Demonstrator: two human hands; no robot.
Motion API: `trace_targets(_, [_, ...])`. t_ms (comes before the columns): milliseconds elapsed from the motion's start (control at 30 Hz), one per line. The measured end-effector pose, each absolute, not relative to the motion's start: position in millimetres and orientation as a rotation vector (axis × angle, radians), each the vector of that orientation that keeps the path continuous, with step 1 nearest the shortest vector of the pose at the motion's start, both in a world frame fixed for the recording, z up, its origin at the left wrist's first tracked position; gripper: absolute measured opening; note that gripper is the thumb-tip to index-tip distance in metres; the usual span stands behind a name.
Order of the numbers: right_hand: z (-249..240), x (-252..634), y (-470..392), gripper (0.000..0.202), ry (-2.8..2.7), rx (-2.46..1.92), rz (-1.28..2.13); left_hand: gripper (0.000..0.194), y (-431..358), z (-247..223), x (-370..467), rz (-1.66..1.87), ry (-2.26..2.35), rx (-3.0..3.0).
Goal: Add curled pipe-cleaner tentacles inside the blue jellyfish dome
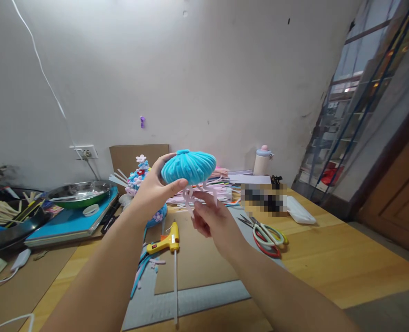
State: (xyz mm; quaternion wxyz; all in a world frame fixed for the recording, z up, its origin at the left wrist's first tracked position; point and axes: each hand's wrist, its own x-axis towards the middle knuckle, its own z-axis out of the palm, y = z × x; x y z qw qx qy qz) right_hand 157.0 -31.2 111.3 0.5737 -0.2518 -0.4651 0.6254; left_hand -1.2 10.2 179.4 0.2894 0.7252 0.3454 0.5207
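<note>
A fluffy blue ribbed dome point(189, 167) is held up over the table in the head view. My left hand point(159, 184) wraps round its left side, thumb along its lower edge. Below the dome, my right hand point(209, 214) has its fingers closed on a pale pink looped strip point(188, 198), whose upper part is close under the dome; whether they touch is unclear. Behind my left hand stands a blue and pink flowered piece point(137, 177). A yellow glue gun point(170, 240) lies on the cardboard below my hands.
Scissors point(268, 237) lie right of my right hand, near a white packet point(299, 210). Bundled pink and white strips point(221, 191) lie behind my hands. A bottle point(262, 162) stands at the back right. On the left are a metal pan point(82, 191) and a blue book point(73, 221).
</note>
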Motion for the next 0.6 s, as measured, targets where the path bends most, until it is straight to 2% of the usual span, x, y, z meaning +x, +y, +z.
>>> trace_targets(167, [113.7, 152.3, -14.8, 0.037, -0.945, -0.629, 1.541, 0.08, 8.1, 183.0, 5.2, 1.408, 1.17, 2.051])
trace_targets(367, [111.5, 150.9, -8.8, 0.03, -0.832, -0.632, 1.594, 0.077, 5.9, 183.7, 5.3, 1.406, 1.171, 2.092])
trace_targets(600, [95.6, 159.1, -2.4, 0.039, -0.786, -0.568, 1.594, 0.071, 12.2, 177.5, 0.1, 1.447, 1.171, 2.009])
